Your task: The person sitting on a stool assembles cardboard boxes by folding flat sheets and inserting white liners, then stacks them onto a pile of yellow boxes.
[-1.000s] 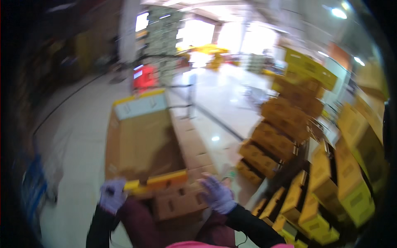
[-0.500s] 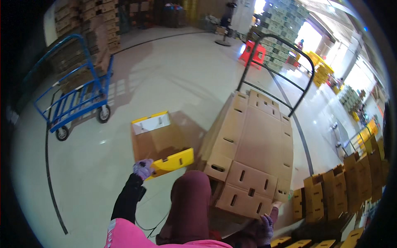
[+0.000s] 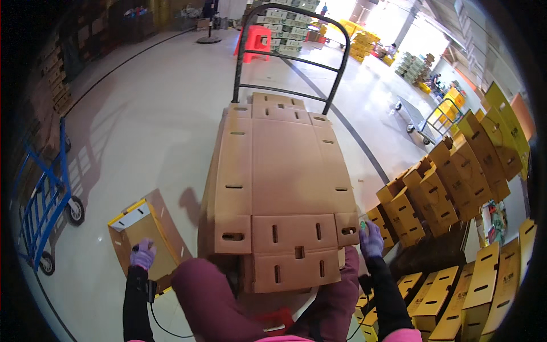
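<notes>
A flat cardboard box blank (image 3: 296, 171) with slots and hand holes lies on top of the stack on a trolley in front of my knees. My right hand (image 3: 372, 240), in a purple glove, is at the near right corner of this blank, beside a hand hole, its fingers extended along the edge. A small green spot shows at its fingertips. My left hand (image 3: 143, 254), also gloved, hovers over a folded open box (image 3: 163, 214) on the floor. Its fingers are loosely bent, with nothing visible in them. The box has yellow ends and a white inner panel.
The trolley's black handle (image 3: 292, 52) rises at the far end. A blue cart (image 3: 48, 208) stands at left. On the right are rows of yellow-brown boxes (image 3: 450, 182) and another trolley (image 3: 424, 122). A red stool (image 3: 259, 43) stands beyond the handle.
My left hand has let go of the box's yellow end, and the box now rests on the floor at left. My right hand has risen to the blank's edge. The view has swung right.
</notes>
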The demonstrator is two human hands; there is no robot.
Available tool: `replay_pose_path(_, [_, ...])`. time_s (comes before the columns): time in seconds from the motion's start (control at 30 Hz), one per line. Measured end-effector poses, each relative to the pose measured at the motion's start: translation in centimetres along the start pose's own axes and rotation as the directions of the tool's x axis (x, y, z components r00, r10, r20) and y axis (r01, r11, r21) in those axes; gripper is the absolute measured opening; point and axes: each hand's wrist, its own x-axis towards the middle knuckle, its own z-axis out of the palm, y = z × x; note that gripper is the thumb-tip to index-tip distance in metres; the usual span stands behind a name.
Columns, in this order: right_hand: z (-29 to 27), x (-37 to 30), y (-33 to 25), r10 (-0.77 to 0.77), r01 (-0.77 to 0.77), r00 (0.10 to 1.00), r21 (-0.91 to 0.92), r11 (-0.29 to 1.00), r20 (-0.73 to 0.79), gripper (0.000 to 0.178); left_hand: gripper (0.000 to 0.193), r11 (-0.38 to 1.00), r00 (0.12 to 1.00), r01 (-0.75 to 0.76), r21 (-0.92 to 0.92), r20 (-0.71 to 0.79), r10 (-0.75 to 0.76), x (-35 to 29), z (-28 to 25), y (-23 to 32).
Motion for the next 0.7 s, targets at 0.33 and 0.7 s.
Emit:
replay_pose_path(0.33, [13.2, 9.2, 5.2, 0.204, -0.203, 0.979, -0.103, 0.974, -0.002, 0.066, 0.094, 1.000, 0.948, -0.007, -0.010, 0.317, 0.010, 6.4, 4.3, 29.9])
replay_pose_path(0.7, [-1.0, 5.4, -3.5, 0.306, -0.326, 0.862, -0.020, 0.945, 0.405, 0.058, 0.099, 0.980, 0.958, -0.089, 0.178, 0.286, 0.035, 3.2, -0.9, 30.3])
